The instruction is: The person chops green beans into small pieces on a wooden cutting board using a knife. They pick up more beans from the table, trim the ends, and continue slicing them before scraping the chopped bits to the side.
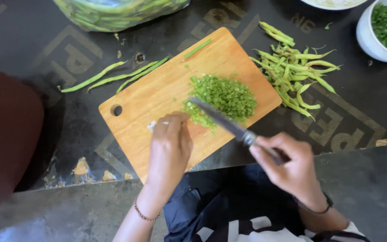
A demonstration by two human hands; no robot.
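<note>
Right hand [292,168] gripping knife [222,120], wooden cutting board [157,94], dark printed floor mat [350,107]

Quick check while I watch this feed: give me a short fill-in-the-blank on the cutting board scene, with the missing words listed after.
1. The right hand holds a ____ by its handle.
2. The pile of chopped green beans lies on a wooden ____.
3. The left hand rests on the board with its fingertips at the near edge of the ____ beans.
4. Whole beans lie in a heap to the ____ of the board.

Missing words: knife; cutting board; chopped; right
</note>
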